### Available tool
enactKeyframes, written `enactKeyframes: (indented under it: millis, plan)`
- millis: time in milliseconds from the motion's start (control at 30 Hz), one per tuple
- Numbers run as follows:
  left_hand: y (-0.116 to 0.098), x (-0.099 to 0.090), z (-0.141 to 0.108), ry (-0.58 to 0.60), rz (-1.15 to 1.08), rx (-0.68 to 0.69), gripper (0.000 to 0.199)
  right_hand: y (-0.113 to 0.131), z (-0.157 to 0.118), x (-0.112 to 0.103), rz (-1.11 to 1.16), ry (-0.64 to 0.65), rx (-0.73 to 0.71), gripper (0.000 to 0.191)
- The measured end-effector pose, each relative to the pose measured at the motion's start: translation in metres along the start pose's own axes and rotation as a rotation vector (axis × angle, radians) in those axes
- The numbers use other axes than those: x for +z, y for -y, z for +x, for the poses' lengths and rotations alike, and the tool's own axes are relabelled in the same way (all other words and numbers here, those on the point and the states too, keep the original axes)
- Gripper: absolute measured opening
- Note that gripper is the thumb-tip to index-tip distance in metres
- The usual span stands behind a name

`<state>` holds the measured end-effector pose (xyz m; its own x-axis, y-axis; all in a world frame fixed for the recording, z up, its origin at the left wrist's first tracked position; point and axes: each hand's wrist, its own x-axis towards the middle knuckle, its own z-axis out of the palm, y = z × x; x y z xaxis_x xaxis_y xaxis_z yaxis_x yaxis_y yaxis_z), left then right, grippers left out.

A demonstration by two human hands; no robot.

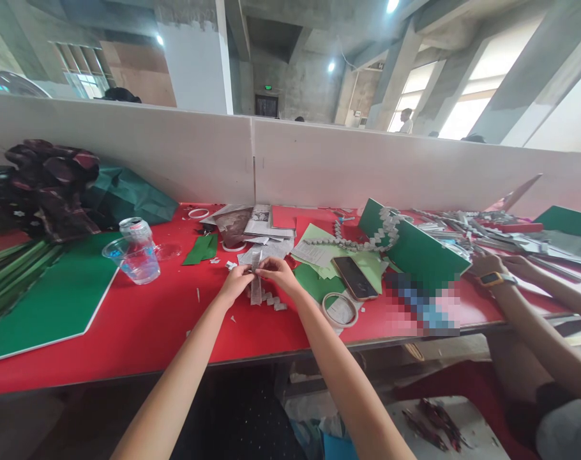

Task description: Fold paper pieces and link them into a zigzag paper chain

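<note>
Both hands meet over the red table (166, 319) at a narrow upright strip of printed paper (256, 287). My left hand (237, 283) pinches the strip from its left side. From the right, my right hand (277, 273) holds the same strip between closed fingertips. A zigzag chain of folded paper (274, 301) lies on the table just below the hands; whether it joins the strip cannot be made out.
A clear plastic cup (142, 263) and a can (135, 229) stand left. Rightward lie a phone (355, 277), a tape roll (339, 310) and a green board (419, 246). Another person's hands (489, 268) work at the far right. A white partition (204, 156) stands behind.
</note>
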<state>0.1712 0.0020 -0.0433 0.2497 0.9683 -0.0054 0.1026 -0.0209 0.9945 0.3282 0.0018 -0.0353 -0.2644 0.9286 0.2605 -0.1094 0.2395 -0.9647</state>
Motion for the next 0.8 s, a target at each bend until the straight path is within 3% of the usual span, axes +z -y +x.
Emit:
enactKeyframes:
  millis: [467, 800]
  plan:
    - [-0.014, 0.004, -0.007, 0.133, -0.117, -0.037, 0.026, -0.009, 0.003, -0.003, -0.079, -0.128, -0.053, 0.04]
    - [-0.016, 0.003, -0.009, 0.166, -0.09, -0.008, 0.034, -0.016, 0.008, -0.007, -0.088, -0.118, -0.063, 0.04]
